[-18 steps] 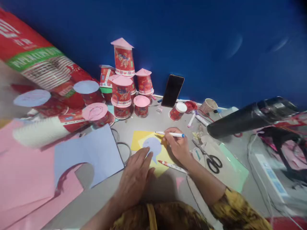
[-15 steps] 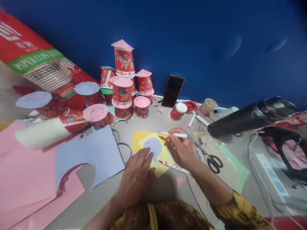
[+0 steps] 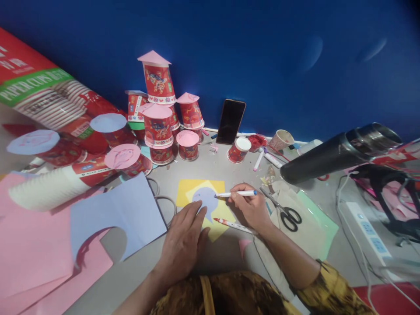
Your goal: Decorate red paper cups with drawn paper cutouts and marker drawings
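A light-blue paper cutout (image 3: 210,202), round with a pointed tail, lies on pale yellow paper (image 3: 220,228) over a deeper yellow sheet (image 3: 184,192). My left hand (image 3: 183,229) rests flat with fingers stretched out, its fingertips on the cutout's lower left edge. Between the fingers of my right hand (image 3: 251,208) is a white marker (image 3: 234,194) with a blue end. Its dark tip meets the cutout's right side, or hovers just over it. Small marks show on the cutout's upper left. A second marker (image 3: 232,225) with an orange-red tip lies below my right hand.
Red paper cups with pink paper tops (image 3: 159,127) stand stacked at the back. A phone (image 3: 231,121) leans on the blue wall. Scissors (image 3: 288,216) and a dark flask (image 3: 328,155) are right. Pink paper (image 3: 36,236), cut blue paper (image 3: 138,214) and nested cups (image 3: 49,186) lie left.
My right hand has brought the marker's tip down from the yellow sheet at the cutout's upper right to the cutout's right side. The whole view has shifted slightly.
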A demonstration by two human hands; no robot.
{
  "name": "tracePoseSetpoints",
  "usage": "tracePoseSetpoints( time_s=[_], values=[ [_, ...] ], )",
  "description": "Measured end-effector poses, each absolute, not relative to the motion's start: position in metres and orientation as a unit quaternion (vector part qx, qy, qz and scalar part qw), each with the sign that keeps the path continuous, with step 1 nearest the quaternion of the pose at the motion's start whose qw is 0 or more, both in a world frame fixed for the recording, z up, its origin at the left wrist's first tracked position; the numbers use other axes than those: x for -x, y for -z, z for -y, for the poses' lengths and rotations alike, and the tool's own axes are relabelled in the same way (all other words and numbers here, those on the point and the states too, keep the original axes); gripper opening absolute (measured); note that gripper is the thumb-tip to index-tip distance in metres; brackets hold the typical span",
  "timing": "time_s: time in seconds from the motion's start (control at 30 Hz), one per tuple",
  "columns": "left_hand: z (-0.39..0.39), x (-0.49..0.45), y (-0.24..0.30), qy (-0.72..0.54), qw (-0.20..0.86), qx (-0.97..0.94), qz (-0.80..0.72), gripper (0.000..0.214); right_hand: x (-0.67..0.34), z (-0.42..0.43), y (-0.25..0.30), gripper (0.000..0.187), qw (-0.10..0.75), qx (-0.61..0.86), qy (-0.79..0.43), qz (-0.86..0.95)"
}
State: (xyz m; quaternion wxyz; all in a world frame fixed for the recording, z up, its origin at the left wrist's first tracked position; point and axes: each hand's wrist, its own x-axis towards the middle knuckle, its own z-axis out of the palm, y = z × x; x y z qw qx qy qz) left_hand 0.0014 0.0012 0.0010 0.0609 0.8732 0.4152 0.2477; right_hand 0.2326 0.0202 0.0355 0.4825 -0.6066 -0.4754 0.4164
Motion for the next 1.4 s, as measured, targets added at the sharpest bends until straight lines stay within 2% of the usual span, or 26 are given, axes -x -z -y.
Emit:
tracePoseSetpoints(
  time_s=[0.3,0.5,0.7,0.93,1.13,1.4],
  values=[
    [-0.003,-0.001,-0.008,-0.277,0.085,-0.864,-0.411,0.028,-0.238,-0.02,-0.026,0.026,0.481,0.6,-0.364,0.525],
    [-0.004,-0.003,-0.009,-0.258,0.058,-0.872,-0.413,0.027,-0.24,-0.018,-0.02,0.025,0.457,0.585,-0.313,0.593],
    [-0.005,-0.004,-0.007,-0.256,0.043,-0.874,-0.41,0.028,-0.239,-0.017,-0.029,0.02,0.481,0.561,-0.261,0.621],
    [-0.004,-0.003,-0.006,-0.264,0.078,-0.868,-0.414,0.033,-0.238,-0.018,-0.034,0.018,0.475,0.628,-0.318,0.528],
    [-0.005,-0.002,-0.008,-0.267,0.103,-0.862,-0.419,0.032,-0.235,-0.017,-0.041,0.016,0.44,0.598,-0.339,0.578],
    [-0.002,-0.002,-0.007,-0.251,0.091,-0.867,-0.42,0.034,-0.231,-0.014,-0.035,0.015,0.433,0.582,-0.315,0.612]
  ],
)
